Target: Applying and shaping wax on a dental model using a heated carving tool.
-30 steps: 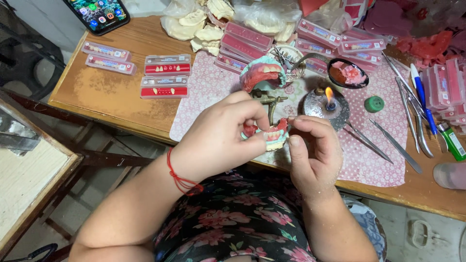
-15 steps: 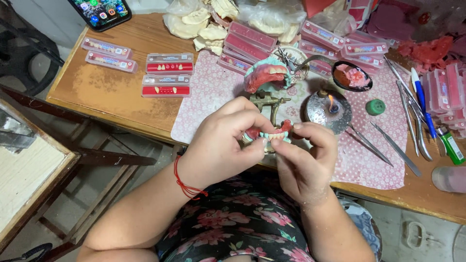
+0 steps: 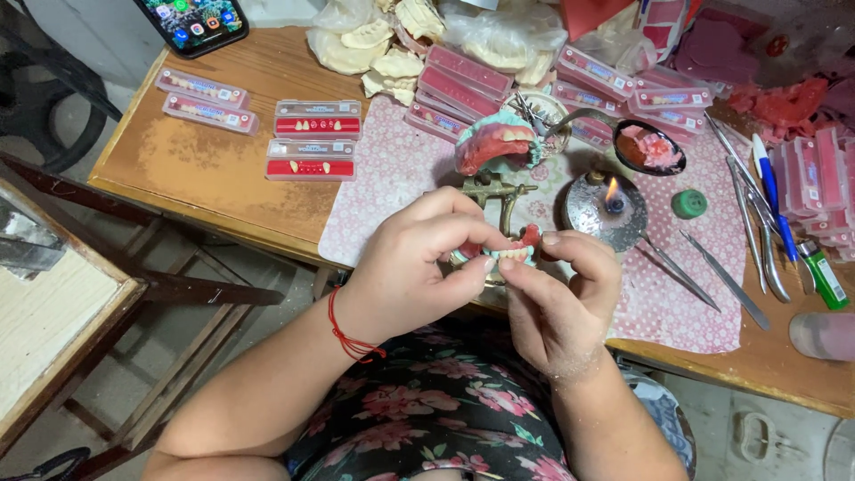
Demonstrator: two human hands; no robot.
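While our left hand [image 3: 414,267] and right hand [image 3: 557,294] pinch a denture [image 3: 515,251] together above the table [image 3: 205,174] edge, a burner [image 3: 613,207] flames just beyond. Tooth cards [image 3: 313,141] and tools [image 3: 757,223] lie around the patterned mat [image 3: 392,187]; bare floor [image 3: 125,392] below.

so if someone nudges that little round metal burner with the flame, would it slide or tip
The round metal burner looks low and wide, so it would probably slide rather than tip. It sits on the pink patterned cloth, which likely adds grip. Its lit flame makes any push risky.
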